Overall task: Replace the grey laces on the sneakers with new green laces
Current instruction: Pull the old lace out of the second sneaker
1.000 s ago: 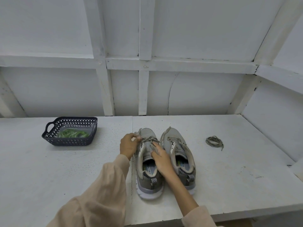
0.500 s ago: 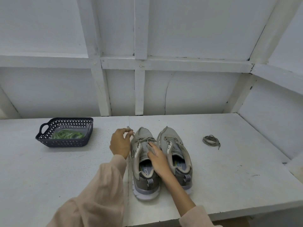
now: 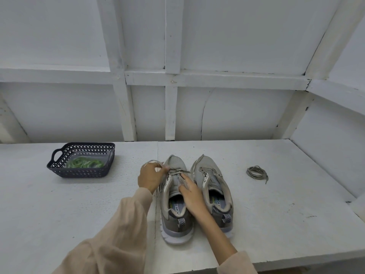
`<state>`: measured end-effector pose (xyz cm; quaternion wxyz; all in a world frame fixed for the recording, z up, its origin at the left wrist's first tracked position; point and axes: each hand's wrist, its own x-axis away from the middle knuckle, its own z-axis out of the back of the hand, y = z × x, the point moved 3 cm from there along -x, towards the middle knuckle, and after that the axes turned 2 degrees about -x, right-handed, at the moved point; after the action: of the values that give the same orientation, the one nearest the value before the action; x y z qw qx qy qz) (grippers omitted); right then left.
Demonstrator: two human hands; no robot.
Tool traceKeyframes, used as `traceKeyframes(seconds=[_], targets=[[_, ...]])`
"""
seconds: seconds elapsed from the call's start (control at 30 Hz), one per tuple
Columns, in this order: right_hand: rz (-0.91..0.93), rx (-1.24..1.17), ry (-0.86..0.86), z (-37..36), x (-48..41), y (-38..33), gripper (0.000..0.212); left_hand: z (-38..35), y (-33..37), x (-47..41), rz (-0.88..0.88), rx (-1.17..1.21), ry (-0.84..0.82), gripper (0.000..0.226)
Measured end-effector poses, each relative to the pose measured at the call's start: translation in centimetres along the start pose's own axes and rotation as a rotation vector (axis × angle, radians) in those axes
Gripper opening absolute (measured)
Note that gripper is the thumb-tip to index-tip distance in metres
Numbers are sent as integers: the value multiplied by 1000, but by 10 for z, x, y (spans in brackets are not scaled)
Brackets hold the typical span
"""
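L hand (image 3: 152, 177) pinches the flat grey lace (image 3: 178, 171) of the grey mesh sneaker (image 3: 175, 163) with curled fingers, R hand (image 3: 190, 192) presses the tongue w/ straight fingers, the thin green laces (image 3: 85, 163) wait in the dark perforated plastic basket (image 3: 79, 173); a hard sideways pull may jam the lace tip in an eyelet.

A left sneaker (image 3: 174, 222) and a right sneaker (image 3: 207, 165) stand side by side on the table (image 3: 276, 214), toes toward the back wall. A basket (image 3: 79, 173) sits well to their left, with a bundle of laces (image 3: 85, 163) in it. A coiled lace (image 3: 256, 172) lies to their right. The left hand (image 3: 151, 177) pinches the threaded lace (image 3: 177, 171) at the left sneaker's left edge. The right hand (image 3: 192, 192) rests on that sneaker's tongue.
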<state>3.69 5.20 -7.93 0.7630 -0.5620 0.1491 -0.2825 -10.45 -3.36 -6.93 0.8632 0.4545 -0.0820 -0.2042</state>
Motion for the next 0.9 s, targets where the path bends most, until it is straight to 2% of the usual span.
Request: traceKeyframes(seconds=[0.07,0.17,0.27,0.37,0.5,0.67,0.73,0.8,0.9], targets=[[-6,-3,-6,0,1,-1,50,-2,2,1,0,-8,32,15],[-1,20,-23,1,1,-2,50,12,14,3,19,117,278,12],[-8,6,-34,2,2,-3,50,21,18,5,30,258,434,11],[-13,-15,-55,4,7,-7,51,33,24,1,22,302,489,10],[-16,54,-80,7,6,-21,52,39,19,-9,110,309,326,16],[52,166,62,20,-21,-47,40,13,8,13,209,385,72,22],[35,299,61,26,-41,-49,41,1,10,25,237,434,-8,23],[-16,493,-10,30,-59,-48,41,-10,15,36,239,481,-72,31],[-49,731,-111,30,-70,-45,26,-24,13,43,196,436,-124,55]])
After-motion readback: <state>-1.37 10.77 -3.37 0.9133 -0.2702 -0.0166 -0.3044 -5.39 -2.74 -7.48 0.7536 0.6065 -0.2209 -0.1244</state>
